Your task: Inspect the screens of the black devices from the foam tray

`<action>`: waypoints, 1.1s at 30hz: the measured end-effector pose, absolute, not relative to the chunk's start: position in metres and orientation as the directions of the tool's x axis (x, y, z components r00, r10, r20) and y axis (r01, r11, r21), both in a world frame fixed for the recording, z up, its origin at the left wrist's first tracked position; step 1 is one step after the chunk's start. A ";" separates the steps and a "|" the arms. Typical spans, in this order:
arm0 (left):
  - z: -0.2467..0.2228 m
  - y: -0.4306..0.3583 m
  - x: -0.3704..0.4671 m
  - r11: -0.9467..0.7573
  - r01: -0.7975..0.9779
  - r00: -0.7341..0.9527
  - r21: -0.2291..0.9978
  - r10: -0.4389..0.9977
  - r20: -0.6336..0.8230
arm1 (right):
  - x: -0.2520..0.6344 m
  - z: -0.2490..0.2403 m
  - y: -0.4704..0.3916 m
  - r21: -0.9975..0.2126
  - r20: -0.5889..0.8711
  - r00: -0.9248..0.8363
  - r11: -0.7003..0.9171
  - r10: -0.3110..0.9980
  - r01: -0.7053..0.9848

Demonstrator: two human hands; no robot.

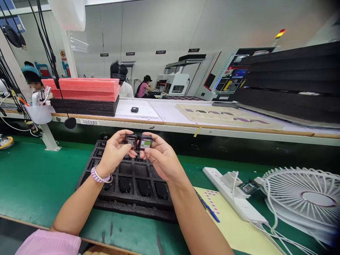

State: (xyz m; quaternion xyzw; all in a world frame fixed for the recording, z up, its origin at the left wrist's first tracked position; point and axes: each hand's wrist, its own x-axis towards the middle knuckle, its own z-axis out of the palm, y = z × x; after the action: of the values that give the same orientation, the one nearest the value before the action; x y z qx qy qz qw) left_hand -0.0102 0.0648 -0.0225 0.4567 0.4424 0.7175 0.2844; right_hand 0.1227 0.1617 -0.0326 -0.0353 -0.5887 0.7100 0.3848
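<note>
Over the far half of a black foam tray (pixel 117 202), my two hands hold up a pair of small dark devices side by side. My left hand (pixel 118 148) pinches a small black device with white print (pixel 131 141) between thumb and fingers. In my right hand (pixel 160 156) is a similar small device with a lit green-and-white screen (pixel 146 142). The two devices are very close together; whether they touch I cannot tell. Several black devices (pixel 145 187) sit in the tray's compartments, and two compartments below my hands show bare foam.
To the right lie a yellow sheet (pixel 228 226), pens (pixel 208 207), a white power strip (pixel 233 196) with cables and a white fan (pixel 305 198). A raised shelf (pixel 172 124) behind holds pink foam (pixel 85 88), another small device (pixel 134 109) and stacked black trays (pixel 289 85). Other people sit beyond.
</note>
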 end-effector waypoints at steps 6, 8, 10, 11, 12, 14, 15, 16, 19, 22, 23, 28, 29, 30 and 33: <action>-0.023 0.065 -0.010 -0.449 -0.001 -0.430 0.894 0.807 0.405 | 0.122 -0.031 0.160 -0.872 0.396 -0.702 0.002 0.592 -0.490; -0.023 0.064 -0.010 -0.448 -0.010 -0.422 0.894 0.812 0.403 | 0.123 -0.031 0.160 -0.873 0.394 -0.702 0.004 0.593 -0.487; -0.023 0.063 -0.010 -0.450 -0.019 -0.412 0.893 0.817 0.403 | 0.123 -0.030 0.160 -0.876 0.393 -0.705 0.008 0.591 -0.483; -0.023 0.063 -0.010 -0.451 -0.021 -0.406 0.892 0.819 0.405 | 0.124 -0.029 0.160 -0.877 0.393 -0.705 0.010 0.591 -0.481; -0.023 0.063 -0.009 -0.453 -0.019 -0.400 0.891 0.820 0.408 | 0.124 -0.029 0.159 -0.877 0.394 -0.704 0.013 0.591 -0.480; -0.022 0.063 -0.009 -0.460 -0.007 -0.390 0.888 0.819 0.421 | 0.125 -0.028 0.159 -0.876 0.397 -0.700 0.017 0.593 -0.483; -0.022 0.063 -0.008 -0.463 -0.001 -0.385 0.886 0.818 0.427 | 0.125 -0.028 0.159 -0.874 0.400 -0.698 0.018 0.594 -0.486; -0.022 0.063 -0.008 -0.464 0.005 -0.383 0.886 0.817 0.431 | 0.125 -0.029 0.159 -0.872 0.403 -0.695 0.019 0.596 -0.489; -0.023 0.063 -0.008 -0.446 -0.006 -0.381 0.895 0.828 0.410 | 0.124 -0.030 0.161 -0.870 0.391 -0.682 0.007 0.618 -0.493; -0.024 0.061 -0.009 -0.427 -0.054 -0.383 0.903 0.844 0.376 | 0.122 -0.031 0.163 -0.860 0.362 -0.684 -0.056 0.633 -0.507; -0.024 0.061 -0.009 -0.426 -0.067 -0.382 0.902 0.846 0.371 | 0.121 -0.031 0.164 -0.855 0.355 -0.687 -0.076 0.634 -0.513; -0.024 0.061 -0.010 -0.426 -0.081 -0.367 0.901 0.854 0.370 | 0.120 -0.032 0.163 -0.864 0.348 -0.665 -0.049 0.661 -0.501; -0.023 0.061 -0.009 -0.421 -0.076 -0.369 0.904 0.854 0.367 | 0.121 -0.032 0.163 -0.868 0.351 -0.659 -0.034 0.665 -0.496; -0.023 0.061 -0.009 -0.418 -0.070 -0.372 0.906 0.854 0.365 | 0.121 -0.032 0.163 -0.870 0.353 -0.655 -0.023 0.668 -0.492; -0.022 0.060 -0.008 -0.413 -0.061 -0.376 0.909 0.853 0.362 | 0.121 -0.033 0.163 -0.871 0.355 -0.650 -0.015 0.672 -0.490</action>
State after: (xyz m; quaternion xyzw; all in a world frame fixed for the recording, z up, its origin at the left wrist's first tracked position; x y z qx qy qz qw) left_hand -0.0078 0.0605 -0.0222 0.4553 0.4345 0.7066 0.3234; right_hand 0.1205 0.1626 -0.0330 -0.0798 -0.5694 0.7077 0.4105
